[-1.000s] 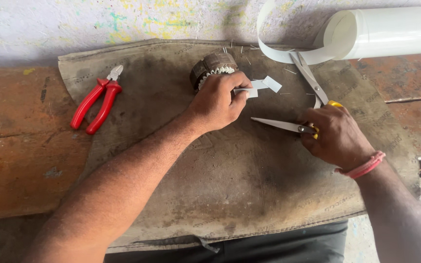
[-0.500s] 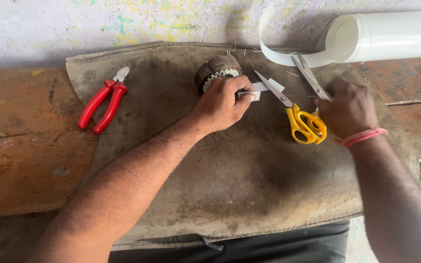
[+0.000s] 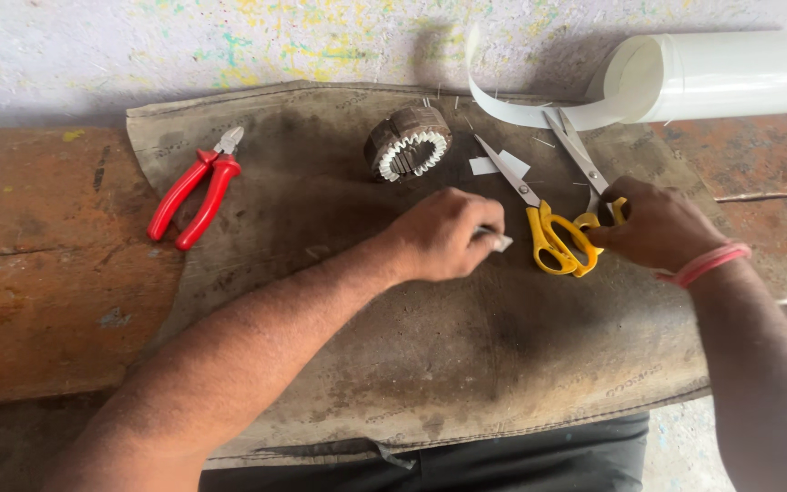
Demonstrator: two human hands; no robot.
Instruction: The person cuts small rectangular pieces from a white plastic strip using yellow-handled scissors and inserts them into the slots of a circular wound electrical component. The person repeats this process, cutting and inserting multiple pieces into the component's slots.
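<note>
Resting on the dark mat (image 3: 430,364), the left hand (image 3: 448,239) has its fingers curled together on a small white slip (image 3: 500,241), of which only a corner pokes out at the fingertips, so the piece is pinned low against the mat rather than lifted. Just right of those fingers lie the scissors (image 3: 553,219), yellow handles toward the person and blades open in a V pointing away; the right hand (image 3: 653,223) sits at the handles with its fingers touching the outer loop, though whether they pass through it I cannot tell. That keeps slip and blades near each other.

Beyond the left fingers stands the stator (image 3: 409,144), a round core with white liners in its slots, tilted on its side; two white scraps (image 3: 498,165) lie between it and the blades. Past the right fingers a white roll (image 3: 730,77) lies along the wall, its loose strip curling toward the stator.

Well left of both hands, red pliers (image 3: 195,187) straddle the mat's edge and the bare tabletop (image 3: 38,273). Nearer the person, the mat lies open up to its front edge.
</note>
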